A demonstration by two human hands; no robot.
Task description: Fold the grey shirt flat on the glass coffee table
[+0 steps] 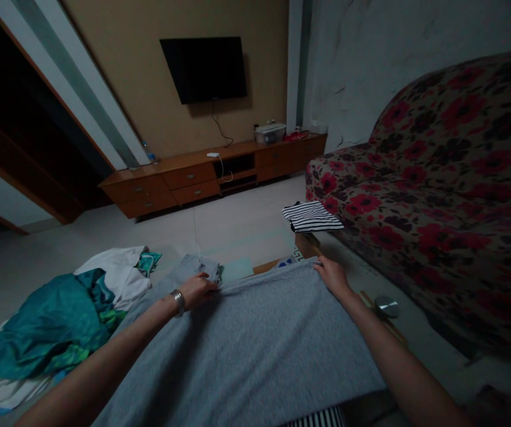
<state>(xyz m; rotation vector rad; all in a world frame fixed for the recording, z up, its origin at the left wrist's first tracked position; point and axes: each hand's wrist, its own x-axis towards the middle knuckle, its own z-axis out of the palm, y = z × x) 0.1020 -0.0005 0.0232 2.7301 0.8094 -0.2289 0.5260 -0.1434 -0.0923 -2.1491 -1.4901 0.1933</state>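
Observation:
A grey shirt (255,338) is spread out flat in front of me, its far edge running between my two hands. My left hand (197,290), with a silver band on the wrist, is closed on that edge, beside a bunched part of the cloth. At the far right corner, my right hand (332,275) pinches the fabric between thumb and fingers. Black-and-white striped cloth (318,418) shows beneath the near edge. What supports the shirt is mostly hidden, though a glass-like surface (238,270) shows beyond it.
To the left is a heap of clothes with a teal garment (55,320) and a white one (122,279). A folded striped garment (312,217) lies near the flowered sofa (384,196). Farther off are a wooden TV cabinet (149,196) and a wall-mounted television (211,68).

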